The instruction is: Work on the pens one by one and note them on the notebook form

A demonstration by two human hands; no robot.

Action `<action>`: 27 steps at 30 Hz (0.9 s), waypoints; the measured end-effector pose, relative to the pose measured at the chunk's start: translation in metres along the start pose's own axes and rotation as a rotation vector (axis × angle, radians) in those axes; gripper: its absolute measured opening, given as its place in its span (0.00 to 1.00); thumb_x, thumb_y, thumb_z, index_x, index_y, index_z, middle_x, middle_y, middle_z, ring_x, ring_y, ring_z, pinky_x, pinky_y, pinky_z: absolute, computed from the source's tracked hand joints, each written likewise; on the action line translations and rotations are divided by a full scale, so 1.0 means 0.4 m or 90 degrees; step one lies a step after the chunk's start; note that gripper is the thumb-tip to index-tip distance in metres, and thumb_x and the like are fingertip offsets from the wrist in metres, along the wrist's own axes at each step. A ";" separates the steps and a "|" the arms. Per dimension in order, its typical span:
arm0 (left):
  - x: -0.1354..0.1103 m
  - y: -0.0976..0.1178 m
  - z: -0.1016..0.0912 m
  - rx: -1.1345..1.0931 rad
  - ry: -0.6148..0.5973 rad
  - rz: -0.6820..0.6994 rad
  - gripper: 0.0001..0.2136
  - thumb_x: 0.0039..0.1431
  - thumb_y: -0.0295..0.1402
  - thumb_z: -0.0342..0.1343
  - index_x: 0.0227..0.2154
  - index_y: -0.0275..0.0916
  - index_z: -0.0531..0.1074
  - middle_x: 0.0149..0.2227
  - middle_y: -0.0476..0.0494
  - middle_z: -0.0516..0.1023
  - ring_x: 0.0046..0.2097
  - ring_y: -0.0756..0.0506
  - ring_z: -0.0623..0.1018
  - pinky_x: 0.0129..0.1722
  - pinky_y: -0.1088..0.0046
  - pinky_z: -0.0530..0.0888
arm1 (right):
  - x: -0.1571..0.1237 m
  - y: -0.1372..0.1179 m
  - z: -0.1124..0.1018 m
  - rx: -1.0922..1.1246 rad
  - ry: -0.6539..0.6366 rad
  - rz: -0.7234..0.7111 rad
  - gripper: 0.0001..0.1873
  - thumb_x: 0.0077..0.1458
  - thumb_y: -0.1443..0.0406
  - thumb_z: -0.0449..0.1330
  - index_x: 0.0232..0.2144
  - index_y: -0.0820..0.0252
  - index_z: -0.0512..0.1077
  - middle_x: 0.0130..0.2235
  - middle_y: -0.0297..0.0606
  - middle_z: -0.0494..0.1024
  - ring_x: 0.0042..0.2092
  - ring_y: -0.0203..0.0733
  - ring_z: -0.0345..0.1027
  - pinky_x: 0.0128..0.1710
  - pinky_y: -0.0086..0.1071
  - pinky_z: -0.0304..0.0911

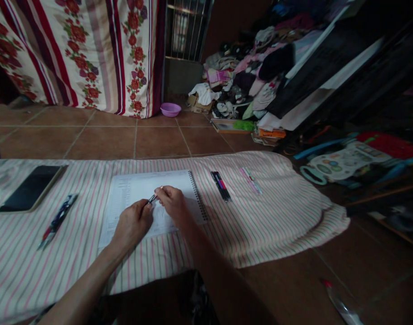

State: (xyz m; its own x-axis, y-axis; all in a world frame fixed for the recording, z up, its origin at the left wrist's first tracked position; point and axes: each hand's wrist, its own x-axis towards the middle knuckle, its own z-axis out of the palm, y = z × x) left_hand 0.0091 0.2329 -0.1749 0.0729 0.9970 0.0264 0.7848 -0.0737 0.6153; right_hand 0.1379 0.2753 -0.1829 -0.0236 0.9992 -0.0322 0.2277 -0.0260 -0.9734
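Two hands on one pen, above an open notebook.
Left hand [134,223] closed, fingertips on the near end of a slim pen [152,198]; right hand [172,203] pinches the far end. Pen held tilted between them, over the page; whether its tip is bare, cannot tell. Notebook [172,179] lies flat on a striped cloth [277,203], spiral binding [197,195] on its right edge, small print or writing down the left side of the page, too faint to read. Just right of the binding: dark pens [221,186], side by side. Farther right, pale pink and greenish pens [251,180]. Left of notebook: a patterned pen-like item [58,221], lying slantwise, and beyond it a dark-screened phone [31,188].
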 end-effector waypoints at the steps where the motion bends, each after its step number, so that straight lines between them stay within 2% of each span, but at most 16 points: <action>1: 0.000 0.000 0.000 -0.001 0.001 0.001 0.16 0.59 0.37 0.39 0.34 0.37 0.71 0.28 0.43 0.76 0.30 0.45 0.75 0.30 0.72 0.65 | -0.001 -0.003 -0.001 -0.001 0.001 0.003 0.16 0.49 0.56 0.53 0.18 0.60 0.65 0.17 0.28 0.63 0.21 0.30 0.56 0.21 0.25 0.49; 7: 0.000 0.002 -0.002 -0.005 0.005 -0.008 0.15 0.59 0.36 0.40 0.35 0.37 0.71 0.28 0.43 0.76 0.31 0.45 0.75 0.31 0.71 0.66 | -0.006 -0.016 -0.003 -0.001 0.000 0.013 0.16 0.49 0.56 0.53 0.18 0.60 0.65 0.16 0.27 0.61 0.20 0.30 0.53 0.20 0.25 0.48; 17: 0.001 0.002 -0.001 -0.014 0.012 0.005 0.15 0.58 0.37 0.40 0.34 0.37 0.71 0.29 0.42 0.77 0.31 0.44 0.75 0.31 0.71 0.67 | -0.002 -0.005 0.001 0.007 0.005 -0.001 0.15 0.49 0.57 0.53 0.18 0.60 0.66 0.18 0.30 0.66 0.22 0.31 0.58 0.21 0.25 0.51; 27: 0.002 -0.006 0.000 -0.009 0.039 0.016 0.15 0.58 0.37 0.41 0.35 0.37 0.72 0.31 0.41 0.78 0.33 0.44 0.76 0.32 0.70 0.68 | -0.001 -0.005 -0.002 0.057 -0.024 -0.002 0.14 0.49 0.56 0.54 0.22 0.60 0.69 0.20 0.30 0.67 0.23 0.32 0.59 0.22 0.25 0.53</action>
State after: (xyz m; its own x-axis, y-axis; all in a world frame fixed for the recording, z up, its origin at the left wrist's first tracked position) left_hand 0.0074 0.2340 -0.1764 0.0548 0.9944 0.0902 0.7743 -0.0994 0.6249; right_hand 0.1383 0.2748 -0.1808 -0.0611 0.9975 -0.0366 0.1393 -0.0278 -0.9899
